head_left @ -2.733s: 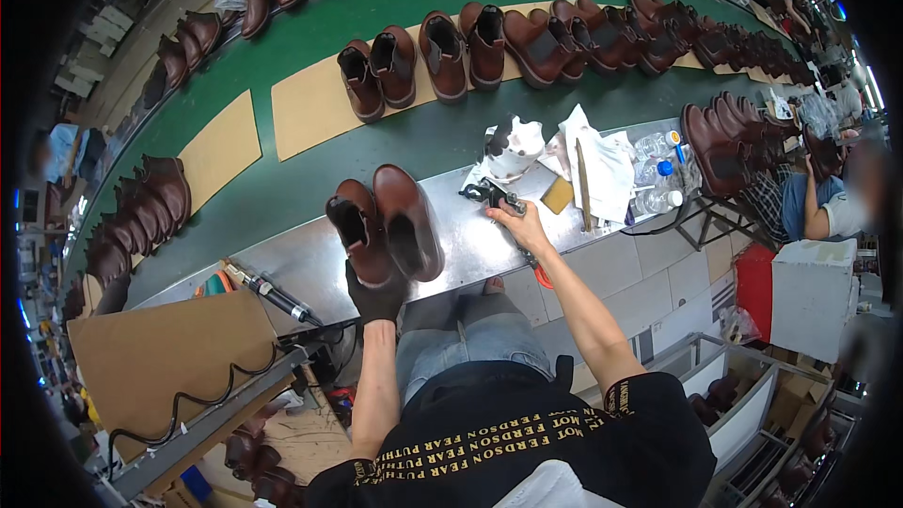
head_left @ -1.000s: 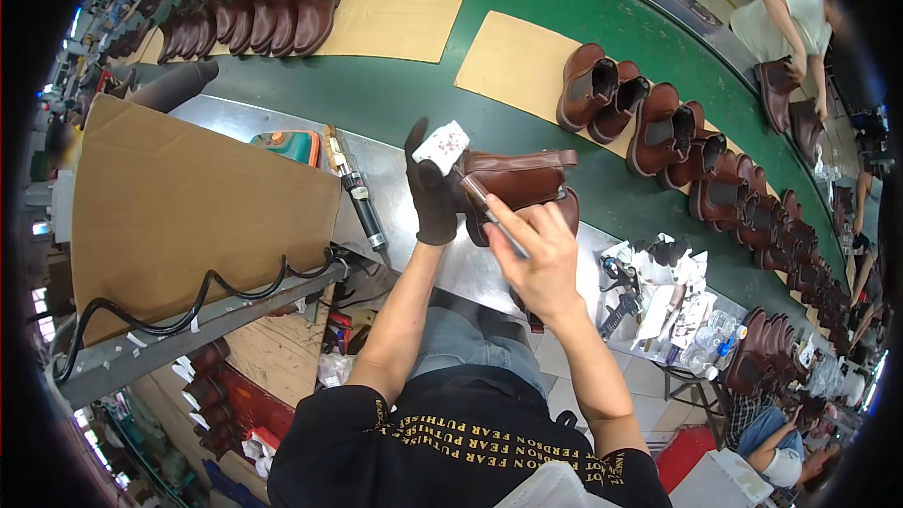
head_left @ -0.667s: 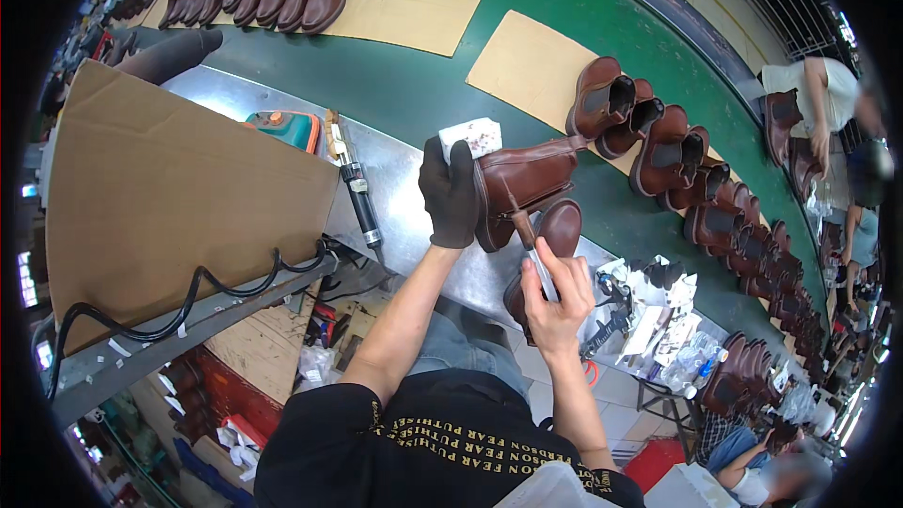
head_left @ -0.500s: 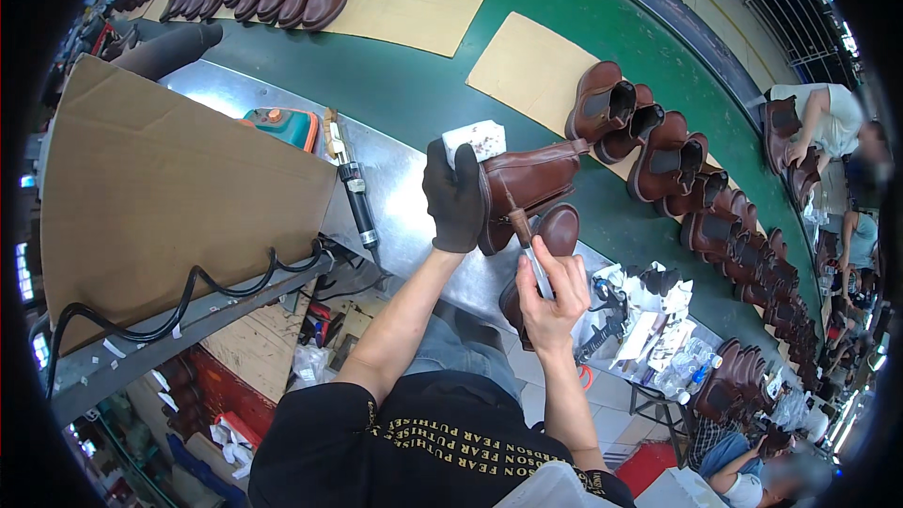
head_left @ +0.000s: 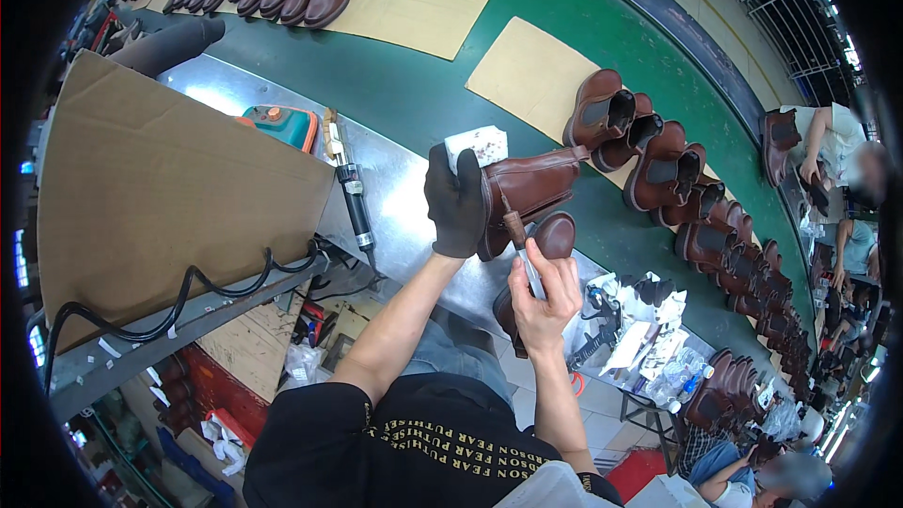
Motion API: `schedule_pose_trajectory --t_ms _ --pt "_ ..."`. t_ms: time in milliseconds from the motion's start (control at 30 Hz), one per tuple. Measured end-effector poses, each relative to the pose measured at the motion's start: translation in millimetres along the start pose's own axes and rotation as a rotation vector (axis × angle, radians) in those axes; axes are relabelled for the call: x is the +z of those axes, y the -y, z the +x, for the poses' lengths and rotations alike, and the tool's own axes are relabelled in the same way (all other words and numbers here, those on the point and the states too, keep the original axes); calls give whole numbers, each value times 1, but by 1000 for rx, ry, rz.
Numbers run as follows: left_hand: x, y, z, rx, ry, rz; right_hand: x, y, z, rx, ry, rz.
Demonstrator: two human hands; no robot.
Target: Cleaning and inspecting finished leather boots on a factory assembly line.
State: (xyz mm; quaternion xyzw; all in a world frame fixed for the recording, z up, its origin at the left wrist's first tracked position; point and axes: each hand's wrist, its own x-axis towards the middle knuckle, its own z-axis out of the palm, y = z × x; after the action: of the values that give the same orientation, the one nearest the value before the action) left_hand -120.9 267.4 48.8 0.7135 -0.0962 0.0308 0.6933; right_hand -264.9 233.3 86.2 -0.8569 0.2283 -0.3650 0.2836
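A brown leather ankle boot [head_left: 536, 186] lies on its side above the metal bench. My left hand [head_left: 454, 207], in a dark glove, is closed around its toe end. A white block with brown stains [head_left: 477, 145] sits between the gloved thumb and fingers. My bare right hand [head_left: 546, 296] pinches a slim, brush-like tool [head_left: 516, 230] with a pale handle and a brown-stained front part. Its thin tip touches or nearly touches the boot's side; contact cannot be made out. A second brown boot [head_left: 553, 234] is partly hidden behind my right hand.
Rows of brown boots [head_left: 649, 155] stand on cardboard along the green belt [head_left: 404, 85]. A black corded hand tool [head_left: 355, 202] lies left on the metal bench [head_left: 400, 198], near a cardboard panel [head_left: 179, 198]. Crumpled white paper [head_left: 649, 320] and plastic bottles are at right. Other people work far right.
The tool in my right hand has moved slightly left and toward me along the boot. My left hand keeps its hold. The whole view has shifted a little.
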Motion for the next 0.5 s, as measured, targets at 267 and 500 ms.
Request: schedule_pose_trajectory --t_ms 267,500 --pt "1 -1 -2 1 -2 1 -1 1 0 -10 3 -19" --pt "3 -5 -3 25 -23 11 -4 1 1 -23 16 -14"
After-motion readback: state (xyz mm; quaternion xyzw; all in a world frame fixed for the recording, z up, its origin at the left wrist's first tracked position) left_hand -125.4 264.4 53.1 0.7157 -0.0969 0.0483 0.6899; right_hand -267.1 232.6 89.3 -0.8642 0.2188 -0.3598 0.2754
